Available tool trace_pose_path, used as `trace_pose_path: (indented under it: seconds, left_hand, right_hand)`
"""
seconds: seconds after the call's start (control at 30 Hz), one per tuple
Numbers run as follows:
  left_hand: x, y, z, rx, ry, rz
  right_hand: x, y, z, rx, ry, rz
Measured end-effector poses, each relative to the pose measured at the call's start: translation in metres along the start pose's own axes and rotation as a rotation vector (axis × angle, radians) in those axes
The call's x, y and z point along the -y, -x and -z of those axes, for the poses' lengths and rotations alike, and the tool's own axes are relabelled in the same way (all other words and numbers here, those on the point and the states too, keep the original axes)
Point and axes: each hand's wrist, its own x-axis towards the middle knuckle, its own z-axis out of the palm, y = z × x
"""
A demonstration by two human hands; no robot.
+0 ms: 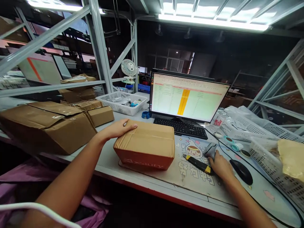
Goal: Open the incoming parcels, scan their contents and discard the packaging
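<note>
A brown cardboard box [144, 139] with a red front side stands on the desk in front of the monitor. My left hand [121, 128] grips its left end, thumb over the top edge and the other fingers partly hidden behind it. To the right, my right hand [220, 166] is closed around a grey handheld barcode scanner [210, 149], whose head points up and away from me. Just left of that hand lies a black and yellow box cutter [198, 164] on the printed desk mat [182, 180].
Larger cardboard boxes [47, 123] sit at the left, before a white basket [123, 103] of small items. A monitor [187, 96] and keyboard [180, 126] stand behind. At right are a black mouse [241, 171], tape rolls [237, 146], cables and a plastic basket [266, 158].
</note>
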Motion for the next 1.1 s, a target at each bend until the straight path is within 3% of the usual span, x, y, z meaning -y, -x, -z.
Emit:
trace_pose_path:
  seconds: [0.1,0.2,0.27,0.33,0.53,0.67,0.83,0.97,1.1]
  left_hand:
    - [0.005,-0.018,-0.017,0.062,0.221,0.118]
    - [0.010,-0.019,-0.034,0.127,0.642,0.244]
    - [0.013,-0.016,-0.042,0.101,0.865,0.313]
    - [0.017,-0.015,-0.047,0.058,0.981,0.375]
    - [0.026,-0.021,-0.053,0.008,1.033,0.367]
    - [0.023,-0.018,-0.055,-0.008,1.066,0.341]
    - [0.021,-0.015,-0.056,0.023,1.074,0.322]
    - [0.017,-0.013,-0.054,0.013,1.076,0.356]
    - [0.012,-0.010,-0.055,0.009,1.100,0.417]
  right_hand:
    - [-0.002,-0.001,0.009,0.058,0.028,-0.030]
    - [0.000,-0.009,0.037,0.024,0.048,-0.031]
    - [0.009,-0.023,0.056,-0.056,0.041,0.015]
    - [0.025,-0.046,0.067,-0.058,0.018,0.092]
    - [0.074,-0.125,0.052,0.067,-0.022,0.168]
    - [0.085,-0.147,0.039,0.109,-0.003,0.119]
    - [0.089,-0.149,0.035,0.121,0.011,0.115]
    - [0.097,-0.146,0.045,0.132,0.013,0.149]
    - [0.103,-0.113,0.059,0.159,0.017,0.254]
